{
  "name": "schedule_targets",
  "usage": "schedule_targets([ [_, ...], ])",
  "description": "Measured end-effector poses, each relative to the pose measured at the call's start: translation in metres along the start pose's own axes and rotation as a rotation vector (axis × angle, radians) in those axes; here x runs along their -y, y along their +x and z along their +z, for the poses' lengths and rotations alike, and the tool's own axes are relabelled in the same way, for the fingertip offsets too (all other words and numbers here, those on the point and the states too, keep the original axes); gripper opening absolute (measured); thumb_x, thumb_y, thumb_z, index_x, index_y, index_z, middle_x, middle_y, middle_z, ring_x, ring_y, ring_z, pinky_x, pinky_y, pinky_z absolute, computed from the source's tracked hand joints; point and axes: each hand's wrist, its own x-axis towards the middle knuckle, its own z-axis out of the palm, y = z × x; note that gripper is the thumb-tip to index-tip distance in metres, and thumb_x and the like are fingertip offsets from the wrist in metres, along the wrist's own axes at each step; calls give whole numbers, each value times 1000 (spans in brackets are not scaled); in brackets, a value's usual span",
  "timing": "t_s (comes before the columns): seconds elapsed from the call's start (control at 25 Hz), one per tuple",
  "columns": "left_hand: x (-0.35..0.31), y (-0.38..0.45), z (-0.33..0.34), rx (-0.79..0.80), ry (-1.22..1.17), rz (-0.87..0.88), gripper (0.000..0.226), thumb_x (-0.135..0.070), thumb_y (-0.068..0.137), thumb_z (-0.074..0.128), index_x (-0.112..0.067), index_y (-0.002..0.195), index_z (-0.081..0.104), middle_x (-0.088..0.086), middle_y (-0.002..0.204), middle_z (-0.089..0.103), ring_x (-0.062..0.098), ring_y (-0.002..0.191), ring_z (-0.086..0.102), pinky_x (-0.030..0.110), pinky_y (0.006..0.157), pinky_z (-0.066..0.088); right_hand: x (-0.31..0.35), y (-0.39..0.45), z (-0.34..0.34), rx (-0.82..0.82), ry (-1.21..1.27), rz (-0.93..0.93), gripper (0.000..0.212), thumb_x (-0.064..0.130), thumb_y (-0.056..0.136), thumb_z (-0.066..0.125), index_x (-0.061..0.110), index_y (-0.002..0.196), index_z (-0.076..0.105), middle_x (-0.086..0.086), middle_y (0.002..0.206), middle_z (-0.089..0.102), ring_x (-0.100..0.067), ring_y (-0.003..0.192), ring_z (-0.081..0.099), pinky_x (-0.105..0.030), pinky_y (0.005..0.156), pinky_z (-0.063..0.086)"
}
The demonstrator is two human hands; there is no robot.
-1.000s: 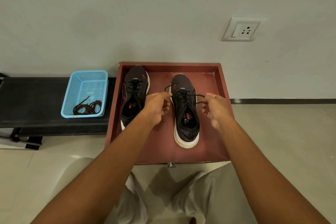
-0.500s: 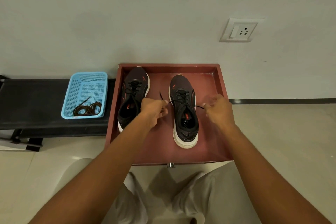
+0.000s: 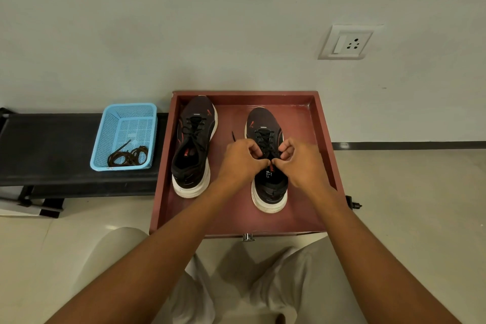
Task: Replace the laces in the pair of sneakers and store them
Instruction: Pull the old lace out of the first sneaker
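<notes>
Black lace (image 3: pixel 264 137) threaded on the right sneaker (image 3: pixel 267 160) in the drawer (image 3: pixel 326 139); my left hand (image 3: pixel 243 159) and right hand (image 3: pixel 298 160) pinch its ends, tying. Left sneaker (image 3: pixel 194 139) laced. Storing remains.

plastic mesh basket (image 3: pixel 123 137); glossy floor tiles (image 3: pixel 420 218).

Bystanders around the work area: wall, floor, bench.

Pale grey-white painted wall (image 3: pixel 184 21) behind, bearing a white rectangular plastic switch-and-socket plate (image 3: pixel 347 41) at upper right. Dark skirting strip (image 3: pixel 407 145) along the wall's foot at right. Glossy cream tiled floor (image 3: pixel 420 205) below. Low black bench (image 3: pixel 47 144) at left against the wall, its black frame legs (image 3: pixel 31 198) beneath, a white flat object (image 3: pixel 18 210) just beside them on the floor.
</notes>
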Motion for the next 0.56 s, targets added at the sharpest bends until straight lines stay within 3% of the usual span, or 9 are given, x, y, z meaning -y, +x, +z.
schedule_targets([
  [0.08,-1,-2,0,-16,20,7,18,-21,72,88,-18,79,72,-8,74,68,6,68,64,22,63,53,0,-2,0,-34,13,-2,27,19,80,87,23,96,67,9,78,66,-6,70,65,-24,68,56],
  [0.24,1,-7,0,-64,42,1,15,-18,74,83,-20,75,68,-10,70,66,5,63,62,16,56,45,-4,-3,-2,-97,68,27,21,15,80,86,22,90,69,9,75,67,-6,68,66,-24,68,59],
  [0.44,8,-10,-5,-139,-17,-60,17,-13,73,80,-17,68,64,-6,66,65,12,61,63,29,58,54,-11,-2,-6,-149,144,113,9,17,82,84,16,83,75,6,73,70,-4,65,65,-6,54,43],
  [0.56,13,-12,-9,-173,-67,-98,15,-14,73,79,-14,67,65,-2,64,67,18,63,66,37,62,58,-19,-2,-10,-143,229,179,7,16,83,82,15,81,76,1,70,73,-15,67,72,-22,63,57],
])
